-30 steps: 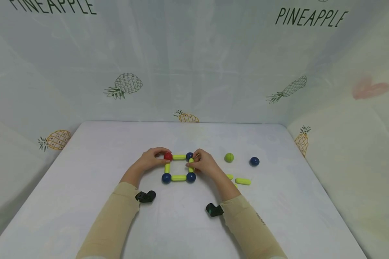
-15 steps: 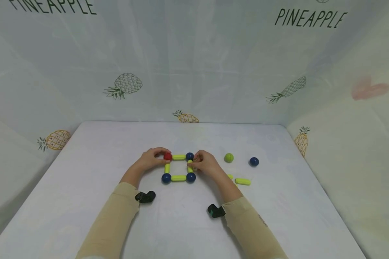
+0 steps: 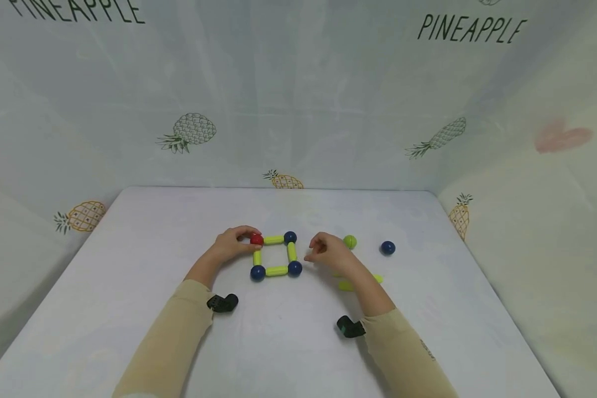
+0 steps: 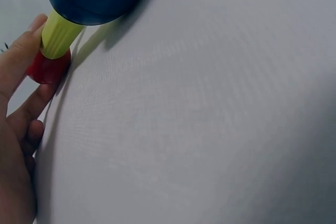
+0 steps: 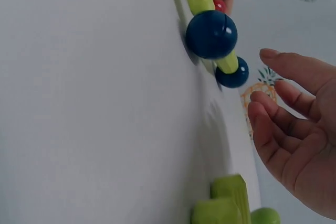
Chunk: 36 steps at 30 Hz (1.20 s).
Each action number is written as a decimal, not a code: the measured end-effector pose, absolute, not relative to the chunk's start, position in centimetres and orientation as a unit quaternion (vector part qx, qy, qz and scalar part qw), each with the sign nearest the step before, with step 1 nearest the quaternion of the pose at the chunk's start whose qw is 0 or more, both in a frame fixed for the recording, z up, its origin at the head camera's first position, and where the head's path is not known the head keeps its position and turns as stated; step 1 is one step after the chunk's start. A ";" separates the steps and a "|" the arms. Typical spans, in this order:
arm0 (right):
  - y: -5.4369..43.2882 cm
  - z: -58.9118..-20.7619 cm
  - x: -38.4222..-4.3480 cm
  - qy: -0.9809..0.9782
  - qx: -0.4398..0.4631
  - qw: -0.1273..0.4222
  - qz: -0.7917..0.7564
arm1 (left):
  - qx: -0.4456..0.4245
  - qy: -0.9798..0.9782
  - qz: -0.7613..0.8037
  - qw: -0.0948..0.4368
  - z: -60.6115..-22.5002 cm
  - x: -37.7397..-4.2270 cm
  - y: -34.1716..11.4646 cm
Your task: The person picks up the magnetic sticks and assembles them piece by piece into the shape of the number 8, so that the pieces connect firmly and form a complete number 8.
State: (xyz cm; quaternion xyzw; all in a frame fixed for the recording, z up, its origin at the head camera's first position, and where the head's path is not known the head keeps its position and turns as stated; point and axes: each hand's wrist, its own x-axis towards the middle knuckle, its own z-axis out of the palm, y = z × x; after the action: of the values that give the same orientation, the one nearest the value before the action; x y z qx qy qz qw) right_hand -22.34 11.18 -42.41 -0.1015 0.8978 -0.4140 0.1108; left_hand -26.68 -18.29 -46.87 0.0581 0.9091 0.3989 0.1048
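A square frame of yellow-green rods joined by balls lies on the table, with a red ball (image 3: 256, 239) at its far left corner and blue balls at the other three, among them the near right blue ball (image 3: 294, 268). My left hand (image 3: 232, 243) holds the red ball between thumb and fingers; in the left wrist view that ball (image 4: 50, 69) meets a rod (image 4: 56, 38). To the right of the frame, my right hand (image 3: 330, 253) hovers apart from it, fingers loosely bent with nothing between them. The right wrist view shows the same gap beside the blue ball (image 5: 212, 34).
Several loose yellow-green rods (image 3: 345, 286) lie partly hidden under my right forearm. A green ball (image 3: 350, 241) sits behind my right hand, and a loose blue ball (image 3: 388, 247) lies farther right. A pineapple-print cloth (image 3: 298, 110) hangs behind the white table (image 3: 179, 213).
My right hand has let go of the frame's right rod and moved off to the right. The frame has turned slightly. My left hand stays on the red ball.
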 end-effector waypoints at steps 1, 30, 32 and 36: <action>11.5 -42.3 -22.2 0.900 -0.102 0.113 -0.410 | 0.058 0.910 0.398 0.105 -46.9 -26.7 -18.2; 17.4 -42.4 -20.4 0.918 -0.094 0.158 -0.352 | 0.053 0.909 0.409 0.062 -46.8 -27.8 -14.4; 17.5 -42.6 -20.4 0.917 -0.096 0.158 -0.353 | 0.051 0.910 0.406 0.058 -46.8 -27.9 -14.2; 17.7 -42.9 -20.4 0.919 -0.094 0.161 -0.348 | 0.042 0.913 0.401 0.055 -47.0 -28.1 -13.6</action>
State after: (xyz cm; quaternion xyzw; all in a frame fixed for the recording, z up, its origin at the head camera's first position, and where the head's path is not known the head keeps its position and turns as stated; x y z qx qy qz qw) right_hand -20.41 17.70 -42.87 -0.0937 0.9189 -0.3478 0.1606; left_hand -28.06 -13.64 -47.01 0.0421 0.9134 0.4010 0.0551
